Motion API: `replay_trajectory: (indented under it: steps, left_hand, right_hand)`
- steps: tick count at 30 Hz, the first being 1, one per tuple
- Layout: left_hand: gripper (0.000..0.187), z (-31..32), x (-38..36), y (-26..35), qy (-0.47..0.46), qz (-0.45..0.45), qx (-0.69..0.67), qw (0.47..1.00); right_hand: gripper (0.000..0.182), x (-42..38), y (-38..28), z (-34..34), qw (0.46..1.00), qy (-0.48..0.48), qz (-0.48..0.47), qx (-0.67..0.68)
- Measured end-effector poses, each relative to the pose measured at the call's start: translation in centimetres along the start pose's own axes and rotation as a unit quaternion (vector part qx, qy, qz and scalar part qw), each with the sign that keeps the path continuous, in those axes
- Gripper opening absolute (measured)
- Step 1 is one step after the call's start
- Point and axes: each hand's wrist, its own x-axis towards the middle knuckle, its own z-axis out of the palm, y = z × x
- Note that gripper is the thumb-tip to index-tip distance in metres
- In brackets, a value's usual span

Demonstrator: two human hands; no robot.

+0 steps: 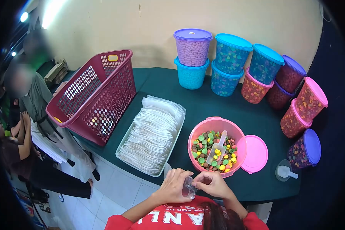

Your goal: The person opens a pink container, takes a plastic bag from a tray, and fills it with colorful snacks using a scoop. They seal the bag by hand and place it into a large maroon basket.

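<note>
My left hand (174,186) is closed around a small clear plastic bag (189,188) at the table's near edge. My right hand (214,186) pinches the bag's edge from the other side. Just beyond the hands stands an open pink tub (190,155) of multicoloured candies (204,145). A clear scoop (217,149) with a few yellow candies in it rests on top of them. To the left of the tub, a pale tray (123,157) holds a thick row of white, translucent packets (151,134). What lies inside the bag is hard to make out.
A pink lid (255,153) lies right of the tub. Farther right is a small clear bowl (283,171) with a white scoop (289,173). Several lidded tubs (229,53) stand stacked along the back and right. A maroon basket (97,82) stands left; people (42,103) are beyond it.
</note>
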Motion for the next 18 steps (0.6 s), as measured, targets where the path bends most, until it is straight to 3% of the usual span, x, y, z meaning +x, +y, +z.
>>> replay_trajectory:
  steps: [3, 8, 12, 14, 18]
  left_hand:
    - [0.075, 0.4, 0.5, -0.5, 0.017, 0.011, -0.013, 1.000]
    - [0.068, 1.6, 0.7, -0.9, 0.011, 0.019, -0.273, 0.962]
    - [0.067, 2.1, 0.6, -0.9, 0.028, 0.021, -0.205, 0.978]
    - [0.066, 2.3, 0.3, -0.8, 0.033, 0.031, -0.216, 0.975]
    - [0.066, 2.7, 0.1, -0.7, 0.024, 0.054, -0.211, 0.976]
  right_hand:
    - [0.014, 0.2, -0.2, -0.7, 0.996, -0.056, 0.026, 0.067]
    - [0.014, -0.4, -0.1, -1.7, 0.978, -0.109, 0.042, 0.173]
    - [0.017, -1.0, -1.3, 0.3, 0.987, 0.016, 0.051, 0.149]
    - [0.021, -1.1, -1.7, 1.3, 0.994, 0.108, -0.015, -0.024]
    - [0.017, -1.2, -1.2, 0.9, 0.991, 0.119, -0.008, -0.062]
